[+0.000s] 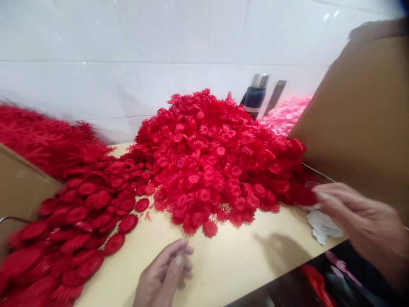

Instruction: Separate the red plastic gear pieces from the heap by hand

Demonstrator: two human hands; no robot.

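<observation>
My right hand point(361, 221), at the right, pinches a dark red round flower piece point(302, 196) between thumb and fingers. A thin, pale translucent edge shows beside that piece; what it is I cannot tell. Low in the middle, my left hand point(164, 275) hovers over the table with fingers loosely curled and the thumb a little apart, nothing visible in it. Just beyond it rises a large heap of small red fringed flower pieces point(207, 170). At the left spreads a pile of darker, cupped red flower pieces point(76, 215).
Red spiky pieces point(47, 136) lie behind a cardboard edge point(25, 183) at the left. A tall cardboard box point(364, 106) stands right. Behind the heap are a dark blue flask point(255, 96) and pink pieces point(287, 113). Crumpled white tissue point(322, 227) lies near the pale tabletop's point(230, 264) edge.
</observation>
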